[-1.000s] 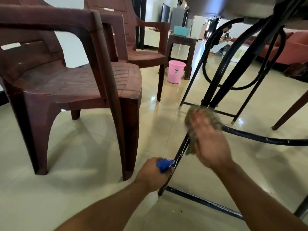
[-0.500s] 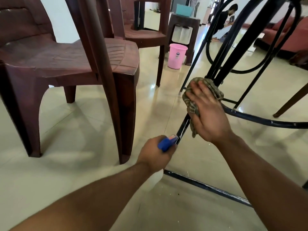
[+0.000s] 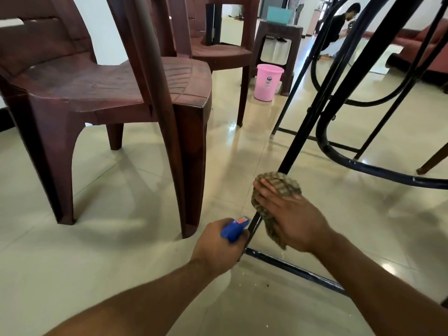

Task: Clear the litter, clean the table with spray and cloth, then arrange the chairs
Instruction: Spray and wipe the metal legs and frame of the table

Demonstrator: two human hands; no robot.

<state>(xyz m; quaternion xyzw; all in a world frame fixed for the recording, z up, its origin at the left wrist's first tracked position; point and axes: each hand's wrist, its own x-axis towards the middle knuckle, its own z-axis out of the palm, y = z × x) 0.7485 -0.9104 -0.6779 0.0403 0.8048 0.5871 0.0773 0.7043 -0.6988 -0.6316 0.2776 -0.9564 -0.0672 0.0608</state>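
Note:
I am low down, looking under the table. My right hand (image 3: 291,217) grips a checked brownish cloth (image 3: 278,183) wrapped around a slanted black metal table leg (image 3: 312,110), low on the leg. My left hand (image 3: 218,243) holds a spray bottle; only its blue trigger head (image 3: 234,229) with an orange tip shows above my fist, right beside the same leg. A dark brown plastic chair (image 3: 109,86) stands on the floor to the left, a second one (image 3: 218,49) behind it.
Black curved frame bars (image 3: 358,163) and a floor crossbar (image 3: 291,265) lie right of my hands. A pink bucket (image 3: 268,81) stands by a brown stool (image 3: 278,32). A person (image 3: 339,23) crouches far back. Small crumbs (image 3: 257,284) dot the tiles. A red sofa (image 3: 421,47) sits at right.
My right hand has slid the cloth down the table leg toward the floor. My left hand with the spray bottle has stayed beside the leg. The view has shifted slightly.

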